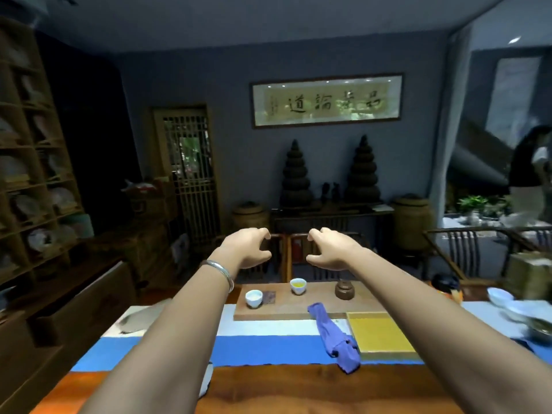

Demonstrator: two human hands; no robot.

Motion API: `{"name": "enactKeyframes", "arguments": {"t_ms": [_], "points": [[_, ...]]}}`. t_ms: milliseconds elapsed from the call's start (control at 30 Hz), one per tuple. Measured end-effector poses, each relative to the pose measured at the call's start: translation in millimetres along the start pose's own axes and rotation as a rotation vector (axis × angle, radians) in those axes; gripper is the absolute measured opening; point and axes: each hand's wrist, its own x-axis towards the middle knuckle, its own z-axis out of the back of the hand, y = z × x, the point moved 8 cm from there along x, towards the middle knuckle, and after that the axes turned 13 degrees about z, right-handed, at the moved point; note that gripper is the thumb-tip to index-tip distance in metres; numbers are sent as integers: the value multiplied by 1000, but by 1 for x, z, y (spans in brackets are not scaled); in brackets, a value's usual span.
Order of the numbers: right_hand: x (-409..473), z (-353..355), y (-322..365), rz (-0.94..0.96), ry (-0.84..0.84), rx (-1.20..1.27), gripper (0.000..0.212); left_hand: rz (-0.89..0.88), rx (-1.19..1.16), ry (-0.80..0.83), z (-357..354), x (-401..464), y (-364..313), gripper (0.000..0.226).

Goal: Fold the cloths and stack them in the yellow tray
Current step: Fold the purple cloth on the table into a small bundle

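Note:
A purple cloth (334, 339) lies crumpled in a long strip on the table, its far end resting on the wooden tea board (280, 312). Right beside it, to the right, sits the flat yellow tray (382, 334) with nothing in it. Both arms are stretched out high above the table. My left hand (246, 248), with a silver bangle at the wrist, and my right hand (330, 249) hover side by side, fingers curled and apart, holding nothing. They are well above and beyond the cloth.
Two white cups (254, 297) (298, 285) and a small brown pot (344, 289) stand on the tea board. A blue and white runner (263, 348) crosses the table. White dishes (507, 303) crowd the right end. Chairs stand behind; a person (528, 180) is at far right.

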Motion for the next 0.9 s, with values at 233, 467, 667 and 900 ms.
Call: {"name": "enactKeyframes", "arguments": {"t_ms": [233,467,667,900], "points": [[-8,-44,-78,-185,76,-28,54,-126,-65,63,-58,66,-39,50],[9,-97,-153,-207,106,-21,55,-168,-22,155,-133,130,-77,51],[52,-148,-227,-153,119,40,55,-171,-27,198,-191,209,-105,49],[107,-218,-285,-67,218,112,54,-193,-35,300,-264,283,-131,50]]}}
